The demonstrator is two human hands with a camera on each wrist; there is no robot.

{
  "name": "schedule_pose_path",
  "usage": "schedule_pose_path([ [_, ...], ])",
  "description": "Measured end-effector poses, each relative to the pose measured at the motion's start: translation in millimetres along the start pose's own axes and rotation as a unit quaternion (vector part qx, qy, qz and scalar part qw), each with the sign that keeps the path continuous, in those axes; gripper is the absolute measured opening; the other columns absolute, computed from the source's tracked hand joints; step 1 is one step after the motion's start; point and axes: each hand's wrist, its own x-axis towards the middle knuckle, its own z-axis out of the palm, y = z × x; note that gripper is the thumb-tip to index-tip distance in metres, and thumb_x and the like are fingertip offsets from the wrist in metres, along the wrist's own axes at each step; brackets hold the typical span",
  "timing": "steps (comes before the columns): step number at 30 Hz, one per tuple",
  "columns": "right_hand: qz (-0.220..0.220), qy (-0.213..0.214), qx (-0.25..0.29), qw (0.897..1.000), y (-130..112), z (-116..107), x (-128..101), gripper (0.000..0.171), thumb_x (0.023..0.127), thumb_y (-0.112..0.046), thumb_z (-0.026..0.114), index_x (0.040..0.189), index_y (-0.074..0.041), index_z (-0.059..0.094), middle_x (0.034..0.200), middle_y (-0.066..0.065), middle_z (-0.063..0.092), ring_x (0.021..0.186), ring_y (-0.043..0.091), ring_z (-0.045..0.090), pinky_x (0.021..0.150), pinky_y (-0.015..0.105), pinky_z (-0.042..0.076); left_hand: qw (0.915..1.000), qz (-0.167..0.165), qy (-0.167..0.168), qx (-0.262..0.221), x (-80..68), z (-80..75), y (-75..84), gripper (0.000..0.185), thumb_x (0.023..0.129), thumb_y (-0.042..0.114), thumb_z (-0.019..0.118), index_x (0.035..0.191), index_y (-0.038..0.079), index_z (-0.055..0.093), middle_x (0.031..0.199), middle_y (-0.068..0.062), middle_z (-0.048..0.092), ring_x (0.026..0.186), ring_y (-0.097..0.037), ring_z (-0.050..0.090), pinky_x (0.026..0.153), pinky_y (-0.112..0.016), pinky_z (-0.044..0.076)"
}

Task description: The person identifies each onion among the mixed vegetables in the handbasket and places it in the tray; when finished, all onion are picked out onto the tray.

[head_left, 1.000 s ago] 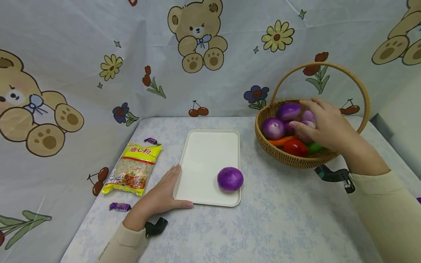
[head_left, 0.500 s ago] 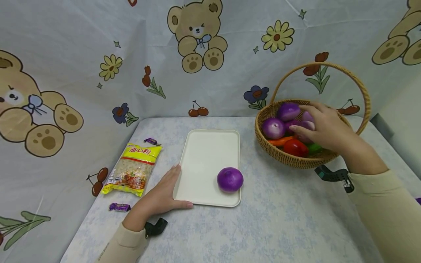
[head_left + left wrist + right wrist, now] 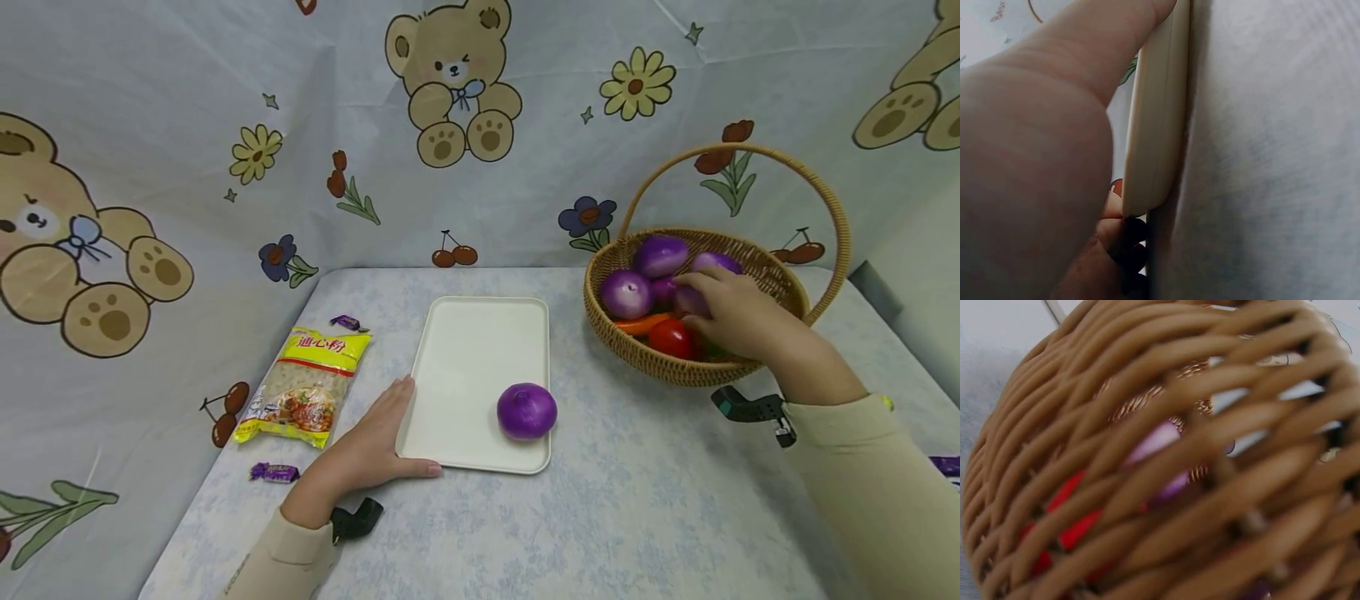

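Touching left hand (image 3: 369,442), tray (image 3: 474,358) points lengthwise toward backdrop (image 3: 555,158).

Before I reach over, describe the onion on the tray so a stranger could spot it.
On the table, find the white tray that the left hand touches. A round purple onion sits toward its near-right corner; unlike the other purple vegetables, it lies outside the basket.

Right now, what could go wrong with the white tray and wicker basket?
The round purple onion sits at the white rectangular tray's right edge; a bump might roll it off.
The right hand is among mixed-colour vegetables in the brown wicker basket; pulling one out could shift its neighbours.
The curved black wrist bracket is close to the basket's wall and might snag.
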Motion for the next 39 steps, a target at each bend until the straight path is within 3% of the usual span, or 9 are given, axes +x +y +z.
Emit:
schedule_pose_path([
  [5, 0.002, 0.023, 0.012, 1.0, -1.5, 3.0, -0.7, 0.047, 0.097, -0.001, 0.073, 0.141, 0.008, 0.057, 0.139, 0.038, 0.048, 0.126, 0.062, 0.047, 0.105, 0.076, 0.035, 1.0, 0.0, -0.002, 0.001, -0.1, -0.3, 0.2, 0.144, 0.072, 0.082, 0.078, 0.168, 0.002, 0.007, 0.174, -0.015, 0.005, 0.159, -0.032, 0.004, 0.124, -0.054, 0.016],
  [13, -0.011, 0.06, 0.023, 0.998, -8.6, 0.5, -3.1, 0.047, 0.096, -0.002, 0.075, 0.139, 0.006, 0.059, 0.137, 0.034, 0.053, 0.126, 0.056, 0.049, 0.105, 0.074, 0.037, 1.0, 0.008, 0.003, -0.004, -0.8, -1.3, 0.8, 0.144, 0.072, 0.082, 0.079, 0.168, 0.002, 0.008, 0.174, -0.014, 0.006, 0.159, -0.031, 0.004, 0.124, -0.053, 0.015],
  [22, -0.035, 0.082, 0.051, 0.995, -63.9, -25.3, -9.0, 0.053, 0.097, -0.008, 0.077, 0.146, -0.004, 0.059, 0.152, 0.027, 0.047, 0.14, 0.051, 0.041, 0.107, 0.071, 0.038, 0.9999, 0.007, 0.005, -0.006, -2.0, -1.7, 0.5, 0.144, 0.072, 0.081, 0.079, 0.168, 0.002, 0.008, 0.174, -0.014, 0.006, 0.159, -0.03, 0.004, 0.124, -0.053, 0.015],
  [30, -0.091, 0.11, 0.06, 0.988, -104.2, -28.0, -8.8, 0.055, 0.095, -0.007, 0.08, 0.146, -0.007, 0.06, 0.151, 0.022, 0.051, 0.137, 0.047, 0.048, 0.102, 0.068, 0.045, 1.0, 0.007, 0.001, -0.005, -1.1, -0.7, 0.6, 0.144, 0.072, 0.083, 0.078, 0.168, 0.003, 0.007, 0.175, -0.013, 0.005, 0.159, -0.03, 0.004, 0.124, -0.053, 0.015],
  [35, -0.151, 0.126, 0.085, 0.977, -125.8, -15.0, 0.1, 0.053, 0.095, -0.003, 0.079, 0.144, -0.007, 0.062, 0.148, 0.016, 0.055, 0.137, 0.039, 0.051, 0.105, 0.06, 0.047, 1.0, 0.007, 0.001, 0.002, -0.7, -0.4, -0.6, 0.144, 0.072, 0.084, 0.077, 0.169, 0.003, 0.007, 0.175, -0.013, 0.005, 0.159, -0.03, 0.004, 0.124, -0.053, 0.016],
  [39, -0.188, 0.119, 0.104, 0.969, -142.3, 0.5, 12.3, 0.05, 0.093, -0.002, 0.08, 0.141, -0.005, 0.065, 0.145, 0.021, 0.057, 0.133, 0.042, 0.054, 0.106, 0.06, 0.047, 1.0, 0.005, 0.002, 0.001, -0.1, -0.2, -0.5, 0.144, 0.072, 0.083, 0.077, 0.168, 0.003, 0.007, 0.175, -0.013, 0.006, 0.159, -0.03, 0.005, 0.124, -0.053, 0.016],
])
